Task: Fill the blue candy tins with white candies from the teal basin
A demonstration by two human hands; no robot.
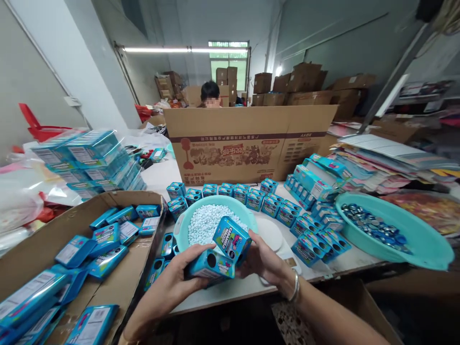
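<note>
My left hand (179,275) grips a blue candy box (208,266) whose top has a round dark hole. Tilted against it is a second blue candy box (232,239), with my right hand (266,256) closed around its right side. Both boxes are held above the near rim of a turquoise basin (184,230), which contains many small pale candies (208,221). More upright blue boxes (282,211) with round holes in their tops stand in a curve behind and to the right of the basin.
A carton (143,254) at left holds loose blue boxes. Wrapped stacks (91,155) stand behind it. To the right are a turquoise tray (427,244) of blue round pieces and a white scale (268,235). A large cardboard panel (251,124) partly hides a person (211,93).
</note>
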